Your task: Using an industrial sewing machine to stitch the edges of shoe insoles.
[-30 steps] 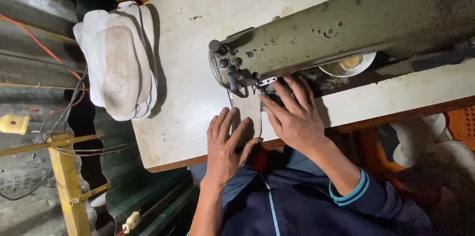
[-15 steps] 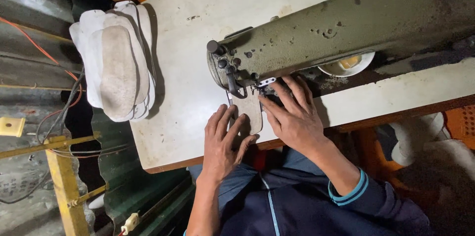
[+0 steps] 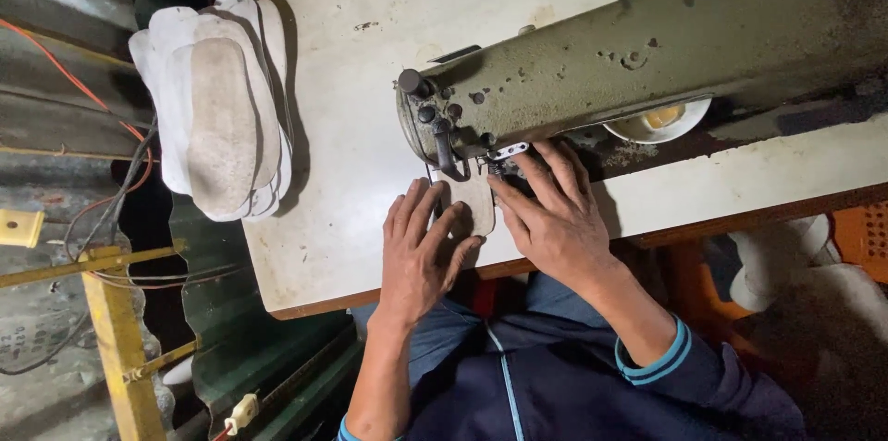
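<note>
Light falls brightest on the pale desk (image 3: 370, 80), which looks evenly lit without harsh glare. The stack of white insoles (image 3: 217, 117) casts a soft shadow to its right. A small warm glow shows at the top edge. The left side and lower corners sink into darkness, with detail lost. The sewing machine (image 3: 647, 43) shades the area beneath it. Focus is sharp centrally, slightly soft at the edges

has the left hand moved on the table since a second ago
No. The left hand lies flat beside the pale piece, just as near the sewing machine head and the table edge.
</note>
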